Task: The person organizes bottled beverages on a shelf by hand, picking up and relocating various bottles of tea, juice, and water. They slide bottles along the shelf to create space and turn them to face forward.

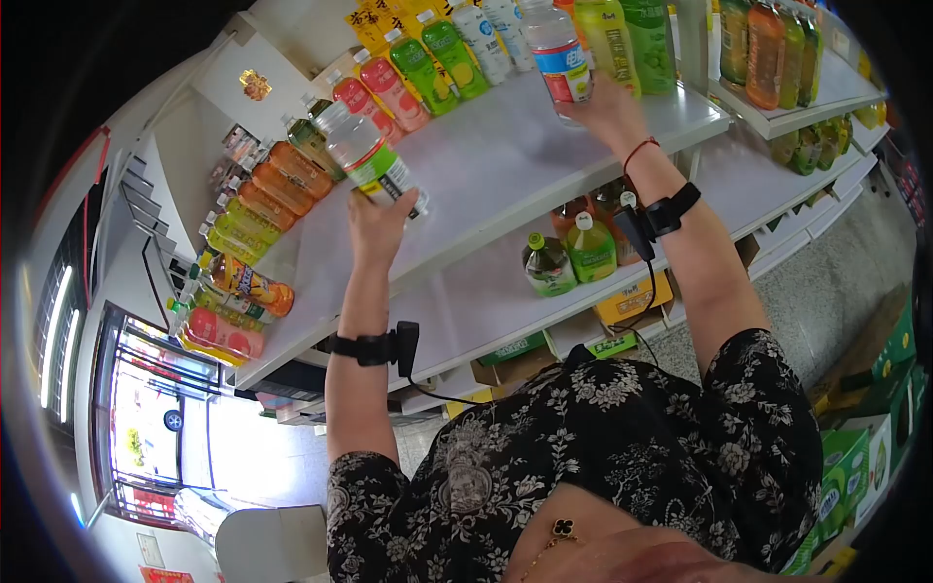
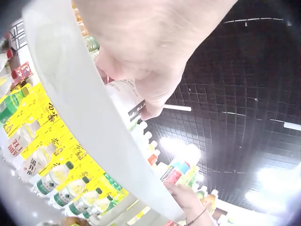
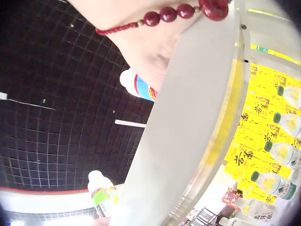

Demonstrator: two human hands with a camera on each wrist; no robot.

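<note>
My left hand (image 1: 381,225) grips the base of a clear bottle with a green and white label (image 1: 369,158), held over the white top shelf (image 1: 505,165). From the left wrist view the same bottle (image 2: 124,96) shows under my fingers (image 2: 153,92). My right hand (image 1: 604,109) grips a clear bottle with a red and blue label (image 1: 558,53) at the shelf's back, next to green drink bottles (image 1: 612,39). The right wrist view shows that bottle (image 3: 138,87) and, further off, the green-label one (image 3: 104,195).
Rows of orange, pink, green and white bottles (image 1: 389,83) line the back and left of the top shelf. A lower shelf (image 1: 486,291) holds a few green bottles (image 1: 569,257). Green cartons (image 1: 855,466) stand on the floor at right. Yellow price labels (image 2: 56,141) cover shelf fronts.
</note>
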